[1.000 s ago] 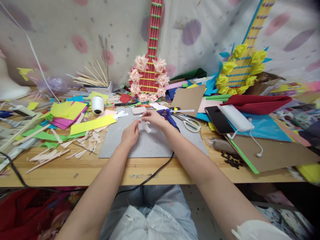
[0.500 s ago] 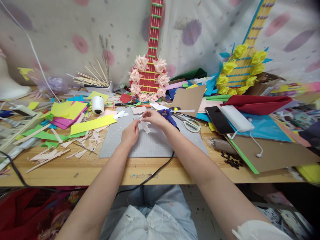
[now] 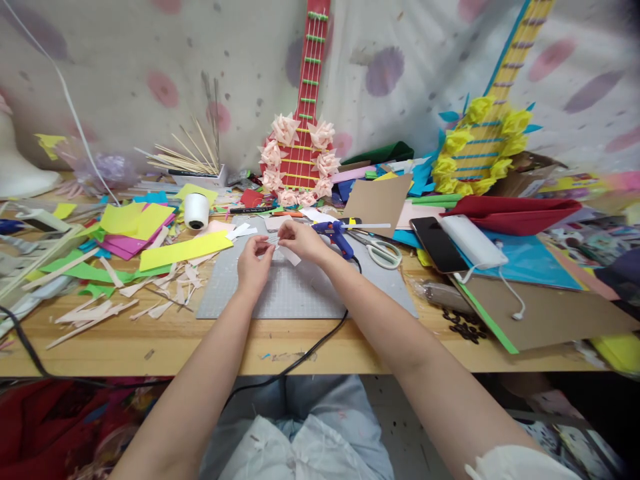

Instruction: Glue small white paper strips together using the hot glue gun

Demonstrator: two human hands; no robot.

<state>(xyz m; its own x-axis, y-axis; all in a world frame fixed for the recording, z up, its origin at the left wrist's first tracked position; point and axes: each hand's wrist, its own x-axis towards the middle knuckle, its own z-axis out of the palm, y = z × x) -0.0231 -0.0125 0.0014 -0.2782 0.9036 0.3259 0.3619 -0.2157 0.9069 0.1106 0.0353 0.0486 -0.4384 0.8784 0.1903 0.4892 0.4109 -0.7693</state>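
Over the grey cutting mat (image 3: 310,293) my two hands meet, fingertips almost touching. My left hand (image 3: 254,261) is closed in a pinch at a small pale piece; its exact kind is too small to make out. My right hand (image 3: 301,241) pinches a white paper strip (image 3: 289,256), whose lower end hangs over the mat. Just right of that hand lies a blue glue gun (image 3: 336,235), nozzle towards the right. Grey-handled scissors (image 3: 383,253) rest at the mat's right side.
Paper scraps (image 3: 187,283) and a yellow strip (image 3: 186,250) lie left, near a white spool-like object (image 3: 196,211). A phone (image 3: 438,241) and white power bank (image 3: 473,239) lie right. Behind stands a red paper guitar (image 3: 297,160). A black cord (image 3: 320,340) crosses the table's front edge.
My left hand has shifted slightly left and its fingers have curled more visibly. The right hand has moved a little left and still holds the white strip.
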